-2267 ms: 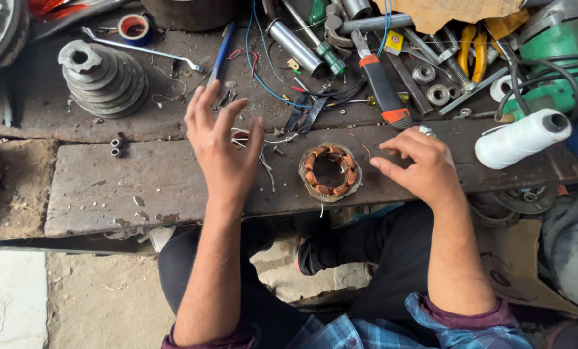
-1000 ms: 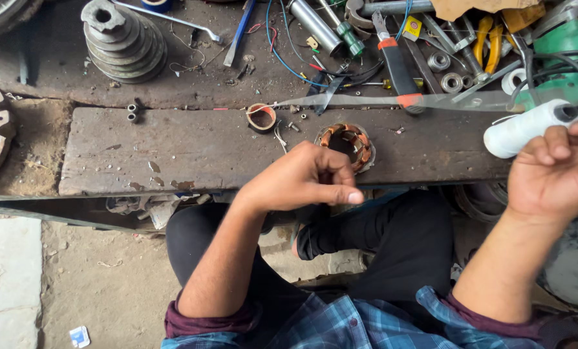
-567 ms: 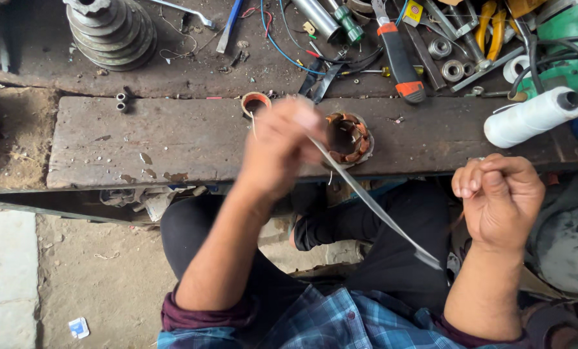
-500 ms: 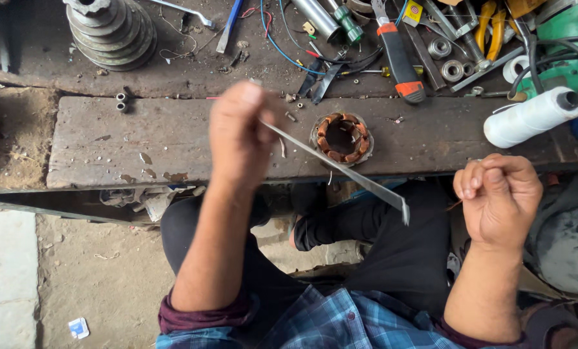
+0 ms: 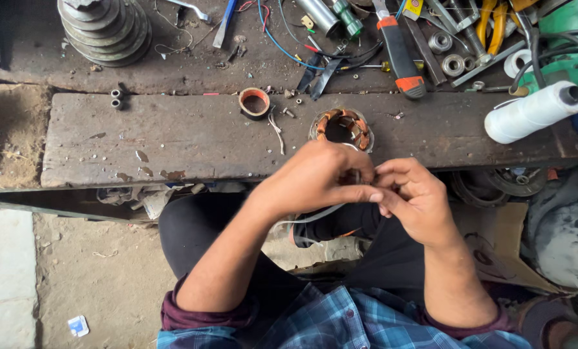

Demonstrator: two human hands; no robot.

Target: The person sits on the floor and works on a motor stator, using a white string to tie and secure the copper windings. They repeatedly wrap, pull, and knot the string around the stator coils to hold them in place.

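Head view: my left hand [image 5: 321, 181] and right hand [image 5: 413, 197] meet, fingers pinched shut on a white strip [image 5: 315, 216], just before the stator [image 5: 341, 128]; threading it looks next, needing steadiness.

Left hand [image 5: 321, 178] covers stator's [image 5: 342, 127] near rim and white strip's [image 5: 315, 216] upper end; pulley [image 5: 105, 26] cut off at top edge.

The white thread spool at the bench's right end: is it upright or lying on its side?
Lying on its side. The white thread spool rests lengthwise on the wooden bench, its dark core opening facing right.
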